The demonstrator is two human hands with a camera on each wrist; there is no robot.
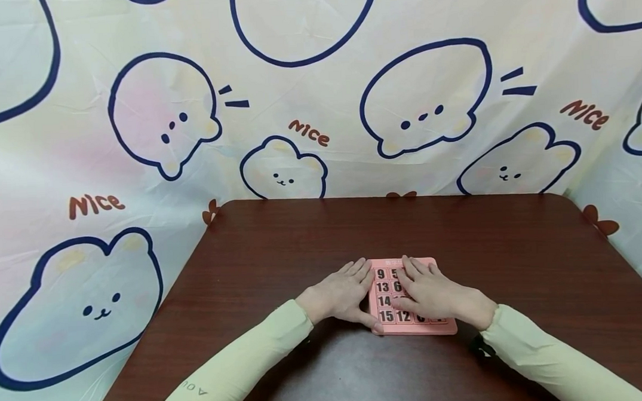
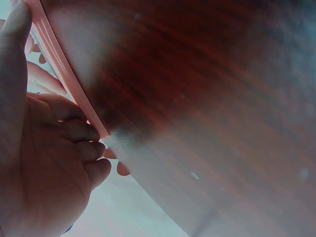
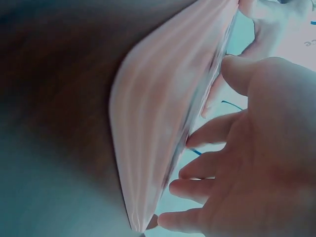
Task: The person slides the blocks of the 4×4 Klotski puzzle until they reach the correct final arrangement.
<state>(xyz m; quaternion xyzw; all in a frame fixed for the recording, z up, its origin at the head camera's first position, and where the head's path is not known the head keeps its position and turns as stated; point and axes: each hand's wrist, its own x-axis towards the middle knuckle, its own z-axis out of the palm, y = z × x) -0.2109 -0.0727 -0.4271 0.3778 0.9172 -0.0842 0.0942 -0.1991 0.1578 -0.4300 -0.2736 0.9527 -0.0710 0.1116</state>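
A pink number puzzle (image 1: 407, 328) with black numerals on square tiles lies flat on the table; 9, 13, 14, 15 and 12 can be read. Along its left side rests my left hand (image 1: 341, 292), fingers extended and thumb at the near left corner. My right hand (image 1: 429, 291) spreads over the board with its fingertips on the tiles, hiding those on the right. In the left wrist view, the fingers of the left hand (image 2: 57, 158) lie against the puzzle's edge (image 2: 64, 66). The right wrist view shows the ridged side of the puzzle (image 3: 148, 113) beside the loosely extended right hand (image 3: 261, 148).
The dark brown wooden table (image 1: 301, 237) has rounded far corners. Behind it and at both sides hangs a pale cloth (image 1: 338, 98) printed with blue-outlined bears and the word Nice. Light green sleeves (image 1: 242, 365) cover both forearms.
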